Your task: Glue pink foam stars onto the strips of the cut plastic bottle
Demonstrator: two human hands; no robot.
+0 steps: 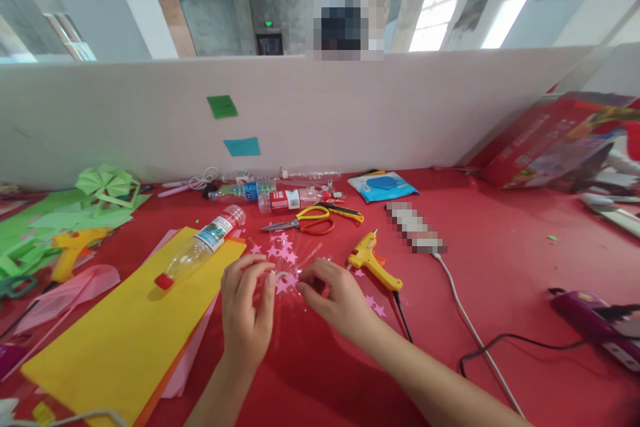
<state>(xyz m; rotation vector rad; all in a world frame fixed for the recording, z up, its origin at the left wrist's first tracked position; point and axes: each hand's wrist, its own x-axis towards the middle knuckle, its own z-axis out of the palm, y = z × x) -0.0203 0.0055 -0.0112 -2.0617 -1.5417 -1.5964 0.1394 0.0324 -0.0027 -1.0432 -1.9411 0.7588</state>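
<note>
My left hand (247,310) and my right hand (334,297) meet over the red table (500,267), both pinching a clear plastic piece with pink paper stars (286,279) stuck on it. The fingers of each hand are curled onto its edges. More pink stars (283,247) lie scattered just beyond the hands, and a few lie beside my right wrist. A yellow glue gun (373,260) lies right of my right hand, its black cord running toward me.
An empty bottle with a red cap (200,247) rests on yellow paper (125,333) at left. Scissors (303,220), more bottles (280,197), a blue packet (383,185), green paper cuttings (65,213), a second glue gun (70,250), a red box (550,140) and a white partition (350,107) surround.
</note>
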